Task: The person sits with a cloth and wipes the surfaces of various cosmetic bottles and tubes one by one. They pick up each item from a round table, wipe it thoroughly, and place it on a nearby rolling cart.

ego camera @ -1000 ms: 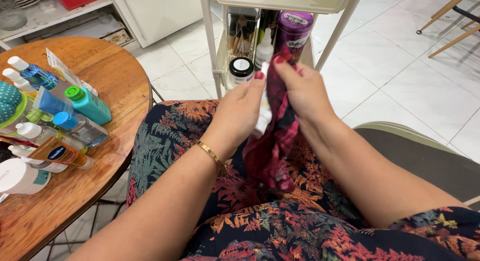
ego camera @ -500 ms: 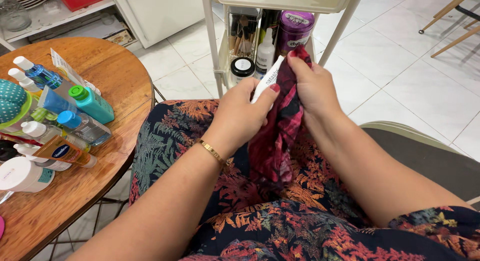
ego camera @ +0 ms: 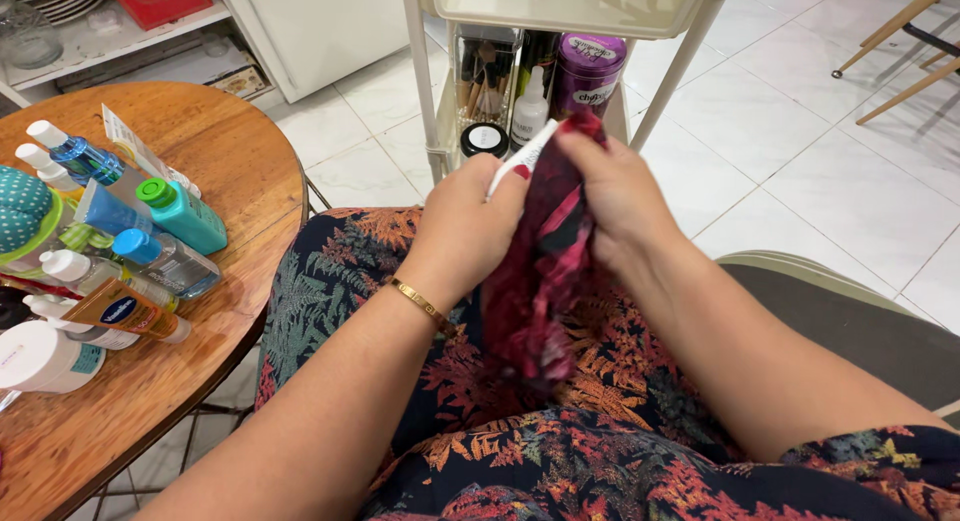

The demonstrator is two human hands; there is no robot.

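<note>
L hand [ego camera: 465, 221] & R hand [ego camera: 615, 196] both fisted, grips closed, raised over lap.

A round wooden bench [ego camera: 190, 121] sits at nine o'clock, with bottles [ego camera: 165, 266], a teal tube [ego camera: 185, 213] and a white jar [ego camera: 40, 356] crowded along its left edge.

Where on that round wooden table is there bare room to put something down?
The round table is bare along its far side and right edge, beyond the teal bottle, and on the near part below the white jar. Its left side is crowded with bottles and tubes.
</note>
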